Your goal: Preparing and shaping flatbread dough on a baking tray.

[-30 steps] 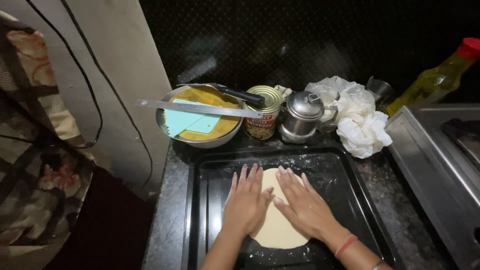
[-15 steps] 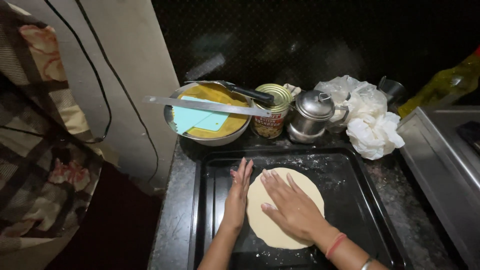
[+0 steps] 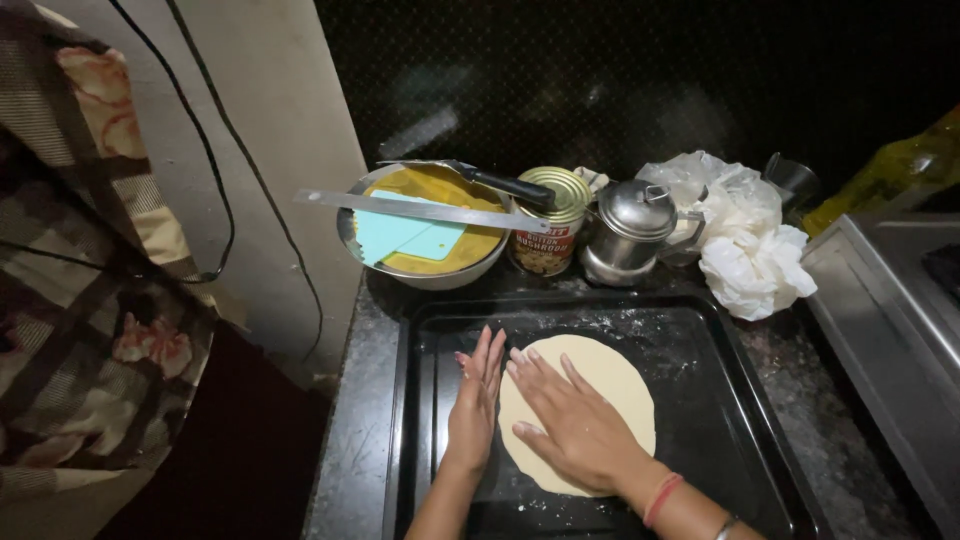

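Dough disc (image 3: pixel 610 385) on tray (image 3: pixel 720 400) — bowl (image 3: pixel 425 262), can (image 3: pixel 548 235), kettle (image 3: pixel 630 232) behind.

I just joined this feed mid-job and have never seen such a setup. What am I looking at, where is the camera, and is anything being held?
There is no machine: a person works with bare hands, filmed by a head-worn camera looking down. The right hand lies flat on a round disc of flattened dough in a black baking tray. The left hand stands on edge against the dough's rim. Neither grips anything. Behind the tray are a metal bowl with a ruler across it, a tin can and a small steel pot.
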